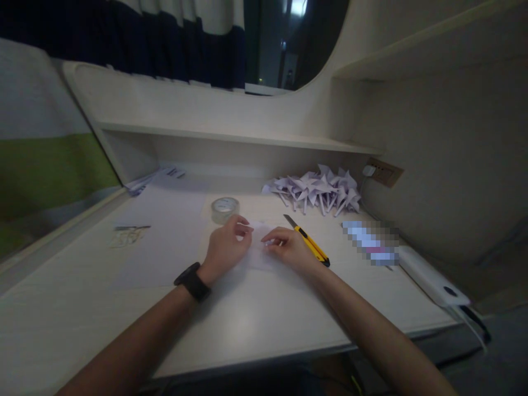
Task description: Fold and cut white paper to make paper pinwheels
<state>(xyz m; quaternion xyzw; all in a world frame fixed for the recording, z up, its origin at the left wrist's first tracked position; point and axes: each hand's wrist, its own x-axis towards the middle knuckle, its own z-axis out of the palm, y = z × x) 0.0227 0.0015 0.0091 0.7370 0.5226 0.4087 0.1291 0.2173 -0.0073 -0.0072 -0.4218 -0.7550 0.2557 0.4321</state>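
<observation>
A small piece of white paper (259,259) lies low over the desk, between and partly behind my hands. My left hand (230,242), with a black watch (193,281) on its wrist, has curled fingers at the paper's left side. From the right, my right hand (292,248) pinches the paper with thumb and fingertips; its exact folds are blurred. A roll of clear tape (225,209) stands just beyond my left hand. Beside my right hand lies a yellow utility knife (310,243), its blade pointing away to the left.
White paper sheets (165,220) cover the left of the desk. Several paper pinwheels (317,190) are heaped at the back right. A blurred-out phone-like object (369,242) and a white power strip (429,275) lie to the right. A shelf (239,136) overhangs the back.
</observation>
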